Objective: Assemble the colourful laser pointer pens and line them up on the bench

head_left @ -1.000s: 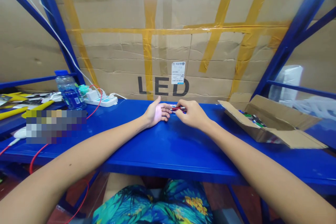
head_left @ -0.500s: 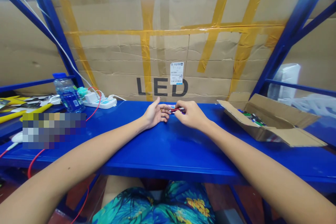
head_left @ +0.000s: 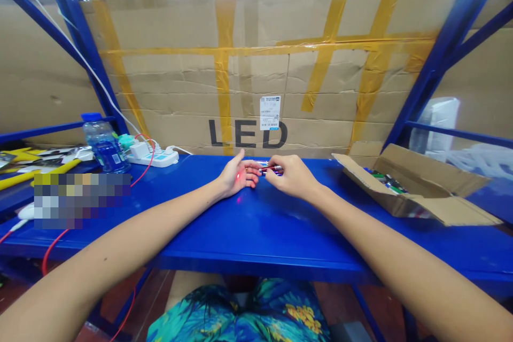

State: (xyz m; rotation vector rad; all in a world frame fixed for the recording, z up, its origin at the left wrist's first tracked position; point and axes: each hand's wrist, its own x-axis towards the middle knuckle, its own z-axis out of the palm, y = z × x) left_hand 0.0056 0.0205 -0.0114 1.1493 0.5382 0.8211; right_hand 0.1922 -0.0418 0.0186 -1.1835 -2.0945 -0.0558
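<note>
My right hand [head_left: 292,175] is closed in a pinch around a slim red laser pointer [head_left: 266,169], whose front end points left. Facing it, my left hand [head_left: 239,173] is open, with its palm turned toward the pointer and its fingers slightly curled. A bright red spot lights the left palm, and a fainter red glow shows on the blue table [head_left: 248,235] below. More slim, shiny pen-like pieces [head_left: 262,162] lie just behind the fingers, partly hidden by my right hand. Whether the left fingertips touch the pointer I cannot tell.
At the right stands an open cardboard box [head_left: 435,212] with several small coloured, pen-like items. A bottle of blue liquid [head_left: 105,144] and a white power strip [head_left: 158,157] are at the back left. A red cable [head_left: 50,251] runs there. A large cardboard sheet [head_left: 180,91] stands behind.
A red light spot has appeared on my left palm, with a glow on the table below. Both hands have stayed in nearly the same place.
</note>
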